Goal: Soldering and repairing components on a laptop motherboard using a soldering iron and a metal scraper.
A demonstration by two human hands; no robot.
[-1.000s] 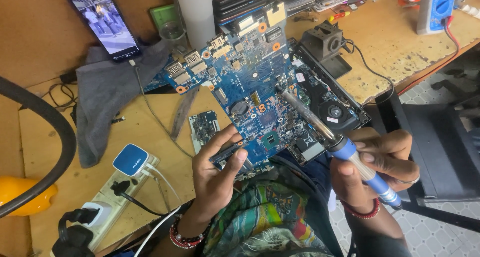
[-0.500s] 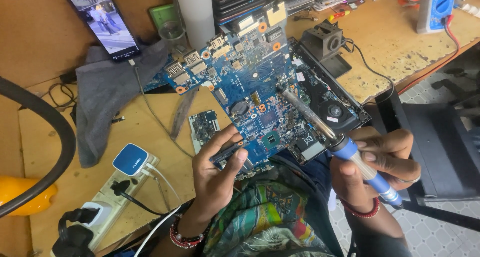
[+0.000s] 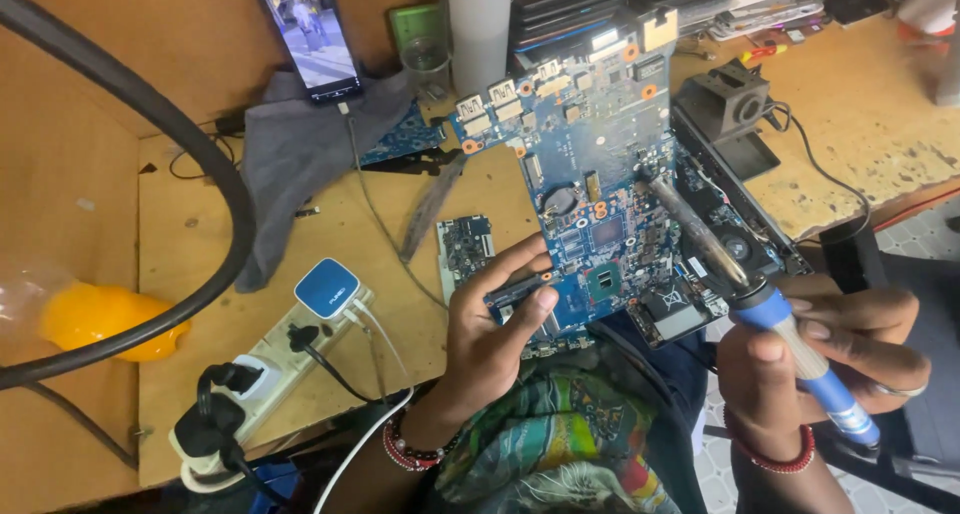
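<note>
Gripping the near edge of a blue circuit board [image 3: 600, 174], the left hand [image 3: 490, 339] reaches up from the lower middle of the view, wrist bent back and wearing beaded bracelets. Its thumb presses on top of the board's lower left corner while the fingers curl around and under that edge, closed firmly on the board. The board lies tilted across the wooden workbench [image 3: 300, 274], its far end up near a white cylinder [image 3: 478, 29] and its near end overhanging the person's lap.

The right hand [image 3: 830, 359] sits at the lower right, closed around the blue handle of a soldering iron [image 3: 745, 274]. The thumb lies along the near side of the handle and the fingers wrap over the far side, much as one holds a thick pen. The iron slants up and to the left, its dark metal shaft crossing the right part of the board, with the tip over the board's middle right; whether the tip touches the surface cannot be told.

Just left of the board lies a smaller green board [image 3: 465, 246]. Further left a grey cloth [image 3: 290, 164] covers part of the bench, a phone [image 3: 305, 34] leans behind it, and a white power strip [image 3: 270, 374] with a blue adapter [image 3: 327, 287] sits near the front edge.
</note>
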